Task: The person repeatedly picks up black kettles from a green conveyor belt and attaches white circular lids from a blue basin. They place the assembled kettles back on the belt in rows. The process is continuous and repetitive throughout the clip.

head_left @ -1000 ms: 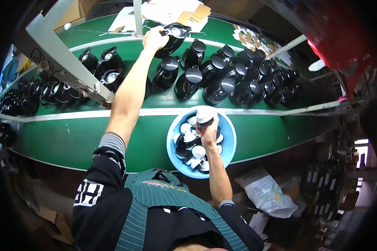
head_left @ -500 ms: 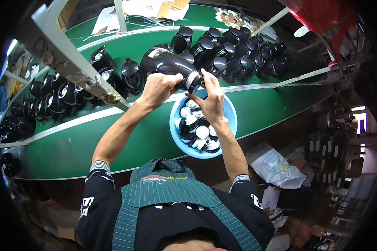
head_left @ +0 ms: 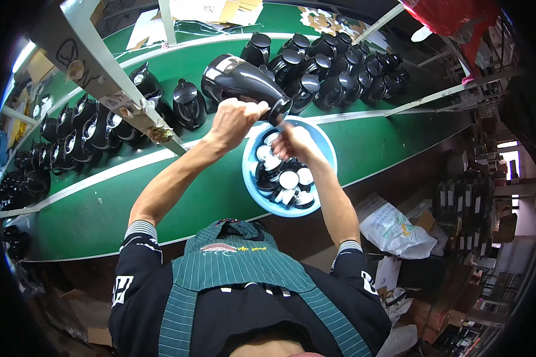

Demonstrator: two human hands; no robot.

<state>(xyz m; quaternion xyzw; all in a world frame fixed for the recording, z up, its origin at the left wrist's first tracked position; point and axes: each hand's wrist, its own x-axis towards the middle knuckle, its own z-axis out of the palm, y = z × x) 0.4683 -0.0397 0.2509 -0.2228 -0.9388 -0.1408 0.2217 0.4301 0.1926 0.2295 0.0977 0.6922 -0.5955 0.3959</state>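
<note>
My left hand (head_left: 235,124) is closed around the handle of a glossy black vacuum jug (head_left: 244,80). The jug lies tilted in the air, its mouth pointing right and down. Just below that mouth, over a light blue basin (head_left: 248,175), is my right hand (head_left: 296,143). Motion smears its fingers, which look bent; whether they hold anything is hidden. Many white-and-black jug lids (head_left: 289,179) lie heaped in the basin, some under my right hand.
Rows of black jugs (head_left: 339,89) stand at the back right of the green bench (head_left: 178,205), more jugs (head_left: 83,140) at the left. A pale metal post (head_left: 116,98) rises left of my left arm. A white plastic bag (head_left: 393,226) sits beyond the bench at right.
My right hand has left the jug's mouth and dropped down over the basin. The white ringed piece at the mouth no longer shows there. My left hand keeps the jug nearly in place.
</note>
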